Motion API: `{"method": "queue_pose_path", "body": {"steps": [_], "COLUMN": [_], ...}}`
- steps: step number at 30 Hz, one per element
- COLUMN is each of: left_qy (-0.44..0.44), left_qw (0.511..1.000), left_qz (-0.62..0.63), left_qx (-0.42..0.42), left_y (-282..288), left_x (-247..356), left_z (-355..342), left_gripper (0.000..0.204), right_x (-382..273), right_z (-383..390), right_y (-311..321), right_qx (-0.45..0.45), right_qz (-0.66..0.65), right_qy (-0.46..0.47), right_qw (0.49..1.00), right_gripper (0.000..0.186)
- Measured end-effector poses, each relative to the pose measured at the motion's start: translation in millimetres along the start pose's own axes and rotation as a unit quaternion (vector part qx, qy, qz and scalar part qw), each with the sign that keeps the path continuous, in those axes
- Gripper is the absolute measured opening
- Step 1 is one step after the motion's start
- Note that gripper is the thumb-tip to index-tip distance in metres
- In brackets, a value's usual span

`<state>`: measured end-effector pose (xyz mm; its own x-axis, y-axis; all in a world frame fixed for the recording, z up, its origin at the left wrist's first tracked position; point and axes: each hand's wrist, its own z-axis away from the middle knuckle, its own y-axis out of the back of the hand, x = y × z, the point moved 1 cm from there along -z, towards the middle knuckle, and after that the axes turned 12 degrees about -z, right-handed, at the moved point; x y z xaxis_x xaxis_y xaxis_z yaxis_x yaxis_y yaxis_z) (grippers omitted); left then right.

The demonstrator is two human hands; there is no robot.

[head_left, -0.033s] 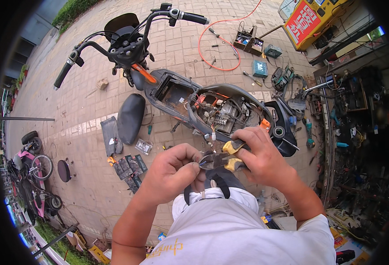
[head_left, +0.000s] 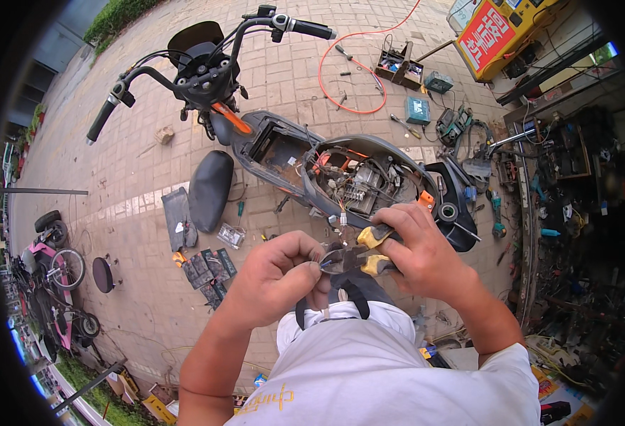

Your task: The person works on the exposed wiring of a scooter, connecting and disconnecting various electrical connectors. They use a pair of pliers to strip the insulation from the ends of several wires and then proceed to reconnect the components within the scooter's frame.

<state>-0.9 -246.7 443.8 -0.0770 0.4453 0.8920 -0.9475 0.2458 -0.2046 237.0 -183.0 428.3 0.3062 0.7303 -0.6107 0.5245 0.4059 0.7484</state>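
Observation:
Just in front of my body, my left hand pinches thin wires between thumb and fingers. My right hand grips pliers with yellow-and-black handles, their metal jaws at the wires beside my left fingertips; whether the jaws touch them is hard to tell. Beyond my hands lies a black-and-orange scooter with its seat off and its inner compartment exposed, full of wiring, connectors and a finned metal unit. A white connector dangles over the near rim.
A detached seat, dark flat pieces and a round stool lie leftward. Pink two-wheelers stand farther left. An orange hose, toolbox, teal cases and scattered power tools sit behind and right. A cluttered bench lines the right.

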Motion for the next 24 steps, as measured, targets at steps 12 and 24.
{"method": "queue_pose_path", "body": {"steps": [12,24], "left_qy": [0.005,-0.027], "left_qw": [0.999,0.992], "left_qz": [0.008,0.119], "left_qx": [-0.036,-0.030], "left_y": [4,-8], "left_x": [1,1], "left_z": [5,8], "left_gripper": [0.011,0.016], "right_x": [4,7], "right_z": [-12,-5], "right_y": [15,-26], "right_qx": [-0.033,0.082], "right_qz": [0.073,-0.125], "right_qy": [0.073,0.052], "right_qw": [0.994,0.987], "right_gripper": [0.016,0.041]}}
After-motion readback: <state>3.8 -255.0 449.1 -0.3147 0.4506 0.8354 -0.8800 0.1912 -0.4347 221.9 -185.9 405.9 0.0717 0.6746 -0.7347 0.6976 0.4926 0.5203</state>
